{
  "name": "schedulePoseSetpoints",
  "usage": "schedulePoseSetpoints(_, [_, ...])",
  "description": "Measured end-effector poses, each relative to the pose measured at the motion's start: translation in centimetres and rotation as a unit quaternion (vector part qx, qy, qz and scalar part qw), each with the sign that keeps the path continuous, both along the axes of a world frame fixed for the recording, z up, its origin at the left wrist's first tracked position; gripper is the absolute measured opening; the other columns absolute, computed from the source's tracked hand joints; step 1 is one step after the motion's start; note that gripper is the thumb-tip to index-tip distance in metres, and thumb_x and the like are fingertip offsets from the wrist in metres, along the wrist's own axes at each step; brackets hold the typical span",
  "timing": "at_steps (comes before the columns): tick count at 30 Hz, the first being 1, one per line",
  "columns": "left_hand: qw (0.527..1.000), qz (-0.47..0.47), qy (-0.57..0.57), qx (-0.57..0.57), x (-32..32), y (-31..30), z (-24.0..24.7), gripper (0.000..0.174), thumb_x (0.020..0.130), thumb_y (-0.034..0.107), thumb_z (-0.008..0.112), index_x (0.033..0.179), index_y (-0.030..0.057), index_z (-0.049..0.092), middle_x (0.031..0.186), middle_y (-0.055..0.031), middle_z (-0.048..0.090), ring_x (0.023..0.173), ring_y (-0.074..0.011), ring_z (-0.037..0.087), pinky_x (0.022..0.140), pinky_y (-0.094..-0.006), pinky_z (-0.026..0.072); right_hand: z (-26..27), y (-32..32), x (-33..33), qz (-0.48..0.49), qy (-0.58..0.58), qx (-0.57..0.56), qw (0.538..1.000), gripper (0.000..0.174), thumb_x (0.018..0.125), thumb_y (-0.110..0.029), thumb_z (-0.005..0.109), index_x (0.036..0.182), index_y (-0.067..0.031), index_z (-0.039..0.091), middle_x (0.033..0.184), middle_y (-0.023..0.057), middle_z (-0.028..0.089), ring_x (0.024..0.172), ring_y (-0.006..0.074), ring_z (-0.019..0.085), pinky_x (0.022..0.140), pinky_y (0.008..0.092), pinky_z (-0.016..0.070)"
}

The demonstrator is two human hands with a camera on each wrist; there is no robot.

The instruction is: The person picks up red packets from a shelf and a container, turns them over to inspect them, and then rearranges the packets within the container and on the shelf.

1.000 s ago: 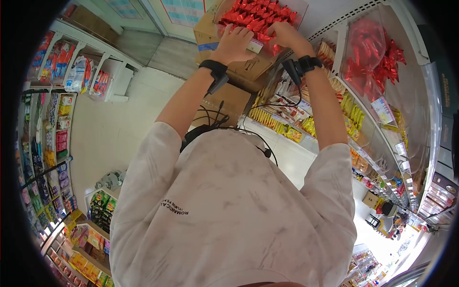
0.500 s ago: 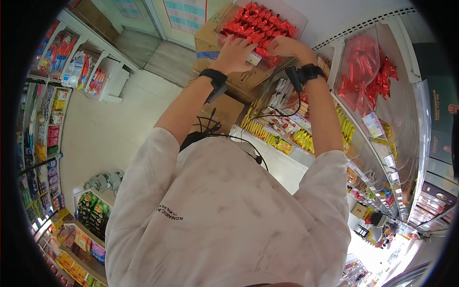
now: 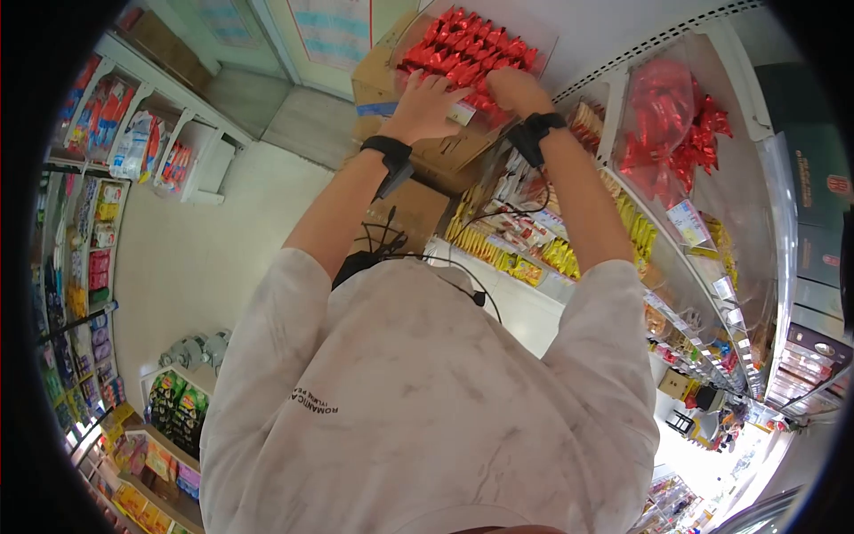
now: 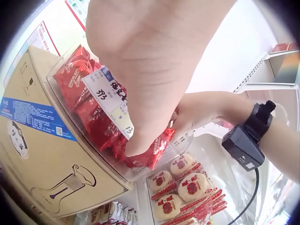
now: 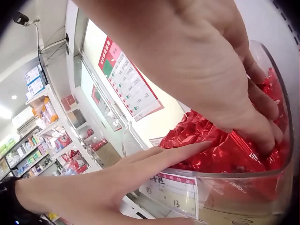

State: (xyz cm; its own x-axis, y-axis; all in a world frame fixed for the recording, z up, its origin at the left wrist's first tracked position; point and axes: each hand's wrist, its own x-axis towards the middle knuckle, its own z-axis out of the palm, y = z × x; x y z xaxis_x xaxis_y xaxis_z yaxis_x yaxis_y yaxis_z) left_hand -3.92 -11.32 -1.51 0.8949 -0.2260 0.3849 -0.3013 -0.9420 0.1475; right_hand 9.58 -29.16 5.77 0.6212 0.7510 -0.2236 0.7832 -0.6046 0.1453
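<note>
Many red packets (image 3: 471, 55) are filling the clear bin (image 5: 234, 175) at the top centre of the head view, beside a cardboard box (image 4: 51, 154). I am curling my right hand (image 3: 520, 92) among them, its grip grasping red packets near the bin's right end. My left hand (image 3: 427, 111) is lying released, fingers extended over the packets, thumb crossing the price label (image 4: 105, 93).

The clear bin (image 5: 248, 187) is open above the right grip (image 3: 518, 91); close beside that grip its side wall curves round, red packets (image 3: 471, 46) crowd underneath, and the left grip (image 3: 431, 109) spans the front rim.
</note>
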Motion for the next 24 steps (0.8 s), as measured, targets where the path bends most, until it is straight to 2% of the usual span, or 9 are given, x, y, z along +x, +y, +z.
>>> schedulePoseSetpoints(4, [1.000,0.011,-0.001,-0.009,0.0,-0.4,0.3,0.076,0.070,0.046,0.078,0.141,0.0269,0.059,0.127,-0.0136,0.061,0.126,-0.0325,0.054,0.114,-0.0611,0.0274,0.1,-1.2,-0.3,-0.016,0.018,0.074,0.997,0.014,0.080,-0.005,0.065,0.092,-0.0069,0.071,0.096,0.0177,0.073,0.094,0.0399,0.071,0.076,0.0491,0.0575])
schedulePoseSetpoints(8, [1.000,0.015,0.016,-0.009,0.2,-0.5,0.4,0.079,0.067,0.046,0.079,0.141,0.0255,0.058,0.127,-0.0139,0.060,0.128,-0.0322,0.053,0.115,-0.0616,0.0262,2.1,-1.8,-1.6,-0.047,0.015,0.142,0.989,0.014,0.079,-0.005,0.065,0.091,-0.0092,0.067,0.093,0.0153,0.072,0.094,0.0377,0.070,0.076,0.0492,0.0555])
schedulePoseSetpoints(9, [0.999,0.008,0.028,-0.016,0.0,-0.5,0.9,0.083,0.066,0.045,0.081,0.141,0.0184,0.058,0.128,-0.0143,0.060,0.129,-0.0334,0.052,0.116,-0.0624,0.0253,2.1,-1.8,-1.8,-0.049,0.014,0.152,0.987,0.013,0.079,-0.005,0.065,0.091,-0.0091,0.066,0.092,0.0151,0.072,0.093,0.0373,0.071,0.076,0.0493,0.0556])
schedulePoseSetpoints(12, [0.999,0.035,0.004,0.021,-0.6,-2.1,2.1,0.091,0.073,0.044,0.077,0.150,0.0078,0.045,0.137,-0.0168,0.054,0.135,-0.0389,0.046,0.118,-0.0601,0.0242,0.9,-2.4,-2.2,-0.017,-0.033,0.163,0.986,0.013,0.080,-0.007,0.065,0.091,-0.0110,0.070,0.087,0.0154,0.073,0.087,0.0362,0.072,0.074,0.0479,0.0566])
schedulePoseSetpoints(13, [0.996,-0.030,-0.076,-0.020,-0.7,-2.3,2.5,0.083,0.076,0.039,0.077,0.144,0.0005,0.049,0.133,-0.0168,0.056,0.131,-0.0384,0.049,0.115,-0.0542,0.0327,0.4,-2.3,-2.1,-0.010,-0.049,0.143,0.988,0.013,0.080,-0.008,0.065,0.091,-0.0116,0.072,0.086,0.0158,0.073,0.086,0.0358,0.072,0.073,0.0476,0.0568])
schedulePoseSetpoints(16, [0.991,-0.099,0.023,-0.082,-1.0,-3.9,3.1,0.071,0.078,0.035,0.075,0.137,0.0021,0.055,0.125,-0.0161,0.060,0.123,-0.0355,0.056,0.107,-0.0482,0.0426,0.0,-2.2,-1.4,0.002,-0.025,0.114,0.993,0.017,0.076,-0.010,0.070,0.092,-0.0130,0.076,0.084,0.0169,0.073,0.085,0.0347,0.073,0.073,0.0472,0.0580])
schedulePoseSetpoints(18, [0.991,-0.088,0.033,-0.097,-0.9,-4.0,3.2,0.062,0.078,0.034,0.074,0.130,0.0018,0.060,0.121,-0.0155,0.062,0.116,-0.0341,0.059,0.102,-0.0468,0.0460,0.9,-1.8,-0.7,-0.003,0.020,0.073,0.997,0.020,0.073,-0.011,0.075,0.093,-0.0117,0.076,0.084,0.0170,0.073,0.087,0.0353,0.073,0.075,0.0474,0.0586])
schedulePoseSetpoints(21, [0.988,-0.107,0.010,-0.112,0.5,-3.7,3.1,0.052,0.076,0.032,0.074,0.118,0.0031,0.067,0.116,-0.0137,0.063,0.111,-0.0326,0.061,0.095,-0.0458,0.0492,3.2,-1.1,-0.1,-0.074,0.121,0.078,0.987,0.029,0.067,-0.012,0.081,0.095,-0.0071,0.075,0.089,0.0187,0.074,0.092,0.0376,0.073,0.077,0.0473,0.0593])
schedulePoseSetpoints(24, [0.978,-0.130,0.057,-0.150,0.8,-2.7,2.7,0.042,0.077,0.029,0.073,0.110,0.0040,0.071,0.117,-0.0134,0.063,0.111,-0.0327,0.061,0.093,-0.0450,0.0504,3.5,-0.4,-1.5,-0.072,0.078,0.012,0.994,0.035,0.066,-0.014,0.084,0.097,-0.0035,0.073,0.098,0.0209,0.073,0.098,0.0392,0.072,0.079,0.0473,0.0593])
